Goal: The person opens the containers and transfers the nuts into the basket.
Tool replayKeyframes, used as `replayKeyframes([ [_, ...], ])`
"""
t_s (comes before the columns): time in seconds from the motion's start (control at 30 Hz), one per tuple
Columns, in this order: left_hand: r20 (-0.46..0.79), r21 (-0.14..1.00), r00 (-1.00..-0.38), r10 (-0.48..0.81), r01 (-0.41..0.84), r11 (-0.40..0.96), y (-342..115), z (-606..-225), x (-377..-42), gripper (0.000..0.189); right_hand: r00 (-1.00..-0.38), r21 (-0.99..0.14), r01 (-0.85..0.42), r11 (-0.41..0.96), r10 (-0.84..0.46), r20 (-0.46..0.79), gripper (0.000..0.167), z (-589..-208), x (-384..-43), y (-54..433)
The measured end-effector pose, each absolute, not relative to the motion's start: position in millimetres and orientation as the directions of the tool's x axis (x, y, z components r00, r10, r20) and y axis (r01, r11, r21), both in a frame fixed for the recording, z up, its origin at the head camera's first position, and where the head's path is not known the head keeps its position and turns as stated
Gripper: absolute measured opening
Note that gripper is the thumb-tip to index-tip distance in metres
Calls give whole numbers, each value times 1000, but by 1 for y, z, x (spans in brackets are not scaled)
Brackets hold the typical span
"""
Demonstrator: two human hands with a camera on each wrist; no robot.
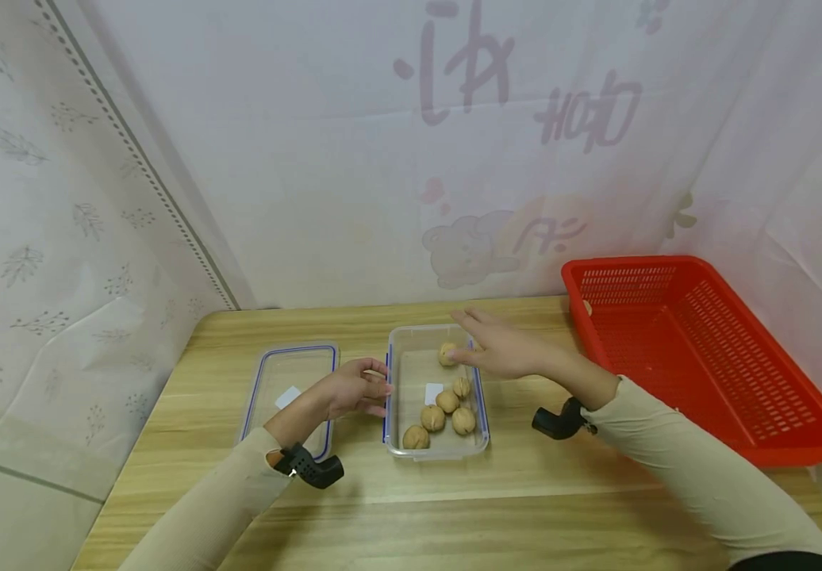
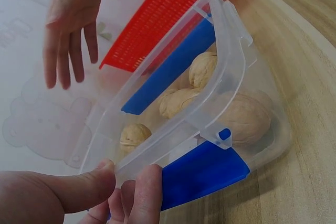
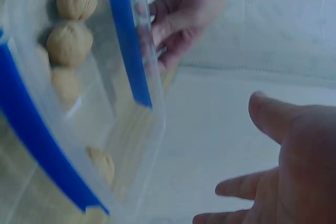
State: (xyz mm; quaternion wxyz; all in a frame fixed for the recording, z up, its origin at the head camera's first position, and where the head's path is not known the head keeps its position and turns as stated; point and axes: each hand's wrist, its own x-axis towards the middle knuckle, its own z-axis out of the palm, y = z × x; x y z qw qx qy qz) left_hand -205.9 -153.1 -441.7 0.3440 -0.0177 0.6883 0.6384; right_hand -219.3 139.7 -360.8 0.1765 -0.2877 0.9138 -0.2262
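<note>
A clear plastic food container [image 1: 411, 369] with blue side clips stands on the table with several walnuts [image 1: 464, 421] inside. Most of them lie toward its near end, and a single walnut [image 1: 447, 354] sits near the far end. My left hand [image 1: 361, 387] pinches the container's left rim, thumb [image 2: 100, 179] on top and fingers [image 2: 147, 192] against the outer side. Over the far right edge hovers my right hand [image 1: 497, 346], its fingers spread and holding nothing. A white paper piece [image 1: 434, 393] shows on the container's floor.
Left of the container lies a clear lid [image 1: 297, 365] with a blue seal, partly under my left forearm. A large red plastic basket [image 1: 761, 317] stands at the right, with a walnut [image 1: 588, 308] at its left wall. Patterned cloth [image 1: 354, 159] hangs behind the wooden table [image 1: 411, 531].
</note>
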Motion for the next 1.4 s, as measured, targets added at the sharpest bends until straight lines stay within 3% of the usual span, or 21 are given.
replayKeyframes([
  [0.27, -501, 865, -766, 404, -462, 198, -153, -441, -205, 39, -797, -618, -351, 703, -571, -197, 78, -376, -224, 104],
  [0.43, -497, 867, -766, 408, -459, 196, -152, -442, -204, 39, -836, -660, -220, 718, -487, -251, 82, -387, -224, 90],
  [0.57, -491, 870, -765, 416, -456, 189, -153, -443, -205, 39, -849, -662, -131, 738, -428, -309, 86, -394, -221, 82],
  [0.9, -489, 871, -767, 415, -454, 186, -154, -443, -206, 41, -857, -656, -63, 752, -378, -351, 87, -411, -223, 76],
  [1.3, -492, 869, -768, 410, -461, 180, -153, -441, -205, 41, -857, -651, -184, 737, -445, -261, 57, -424, -240, 78],
  [1.4, -492, 869, -767, 412, -461, 179, -153, -441, -205, 41, -860, -641, -180, 746, -435, -265, 36, -425, -246, 77],
])
